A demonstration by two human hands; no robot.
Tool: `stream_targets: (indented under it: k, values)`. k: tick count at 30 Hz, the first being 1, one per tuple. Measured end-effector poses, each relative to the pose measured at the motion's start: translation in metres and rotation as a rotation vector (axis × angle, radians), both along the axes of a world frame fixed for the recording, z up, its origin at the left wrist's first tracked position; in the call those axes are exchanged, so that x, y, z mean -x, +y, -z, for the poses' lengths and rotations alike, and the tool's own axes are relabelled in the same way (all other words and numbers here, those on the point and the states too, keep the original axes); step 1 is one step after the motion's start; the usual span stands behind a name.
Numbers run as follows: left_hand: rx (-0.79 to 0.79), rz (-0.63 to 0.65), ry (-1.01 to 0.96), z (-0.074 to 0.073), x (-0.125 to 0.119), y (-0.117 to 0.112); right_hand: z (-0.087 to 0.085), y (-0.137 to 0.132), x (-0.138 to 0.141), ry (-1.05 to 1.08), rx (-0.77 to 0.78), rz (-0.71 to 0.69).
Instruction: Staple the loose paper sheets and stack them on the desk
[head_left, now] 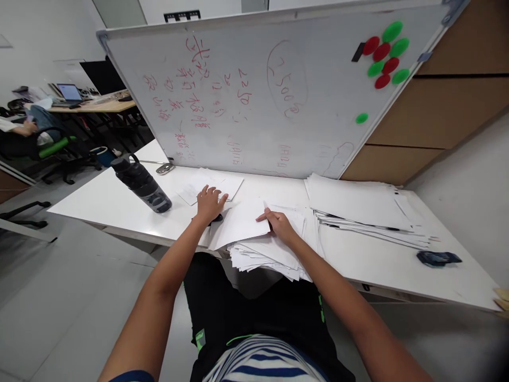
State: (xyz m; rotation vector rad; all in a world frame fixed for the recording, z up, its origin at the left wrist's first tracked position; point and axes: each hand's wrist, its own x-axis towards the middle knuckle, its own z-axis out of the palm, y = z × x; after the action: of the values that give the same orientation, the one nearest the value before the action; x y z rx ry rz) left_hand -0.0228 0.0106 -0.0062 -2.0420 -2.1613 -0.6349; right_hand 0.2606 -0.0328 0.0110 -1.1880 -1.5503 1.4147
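My left hand (210,202) lies on the white table (119,207) with its fingers stretched out, resting over a small dark object (217,217) that is mostly hidden beneath it. My right hand (279,223) pinches the edge of a single white sheet (240,220) that lies atop a messy stack of white papers (274,252) at the table's front edge. A few loose sheets (222,185) lie just beyond my left hand.
A dark water bottle (141,183) stands left of my hands. A second, larger paper pile (358,204) sits to the right, with a dark blue object (437,258) near the right front edge. A whiteboard (258,90) with red writing and magnets leans behind the table. Another person sits at a far left desk.
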Motion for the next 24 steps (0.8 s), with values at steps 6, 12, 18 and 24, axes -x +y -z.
stream_targets:
  k: [6, 12, 18, 24]
  values:
    - [-0.014, -0.009, 0.003, -0.0015, -0.0049, -0.0042, -0.0021, -0.0006, -0.0005, -0.039, -0.009, 0.006]
    - [0.053, 0.013, 0.011, -0.0021, -0.0074, -0.0049, -0.0043, -0.0033, -0.0014, -0.054, -0.051, -0.011]
    - [0.09, -0.001, 0.041, -0.0017, -0.0075, -0.0031, -0.0001, -0.0038, -0.0012, -0.037, -0.09, -0.033]
    - [0.131, 0.002, 0.038, -0.0019, -0.0079, -0.0016, 0.0034, -0.0027, -0.0016, -0.015, -0.066, -0.035]
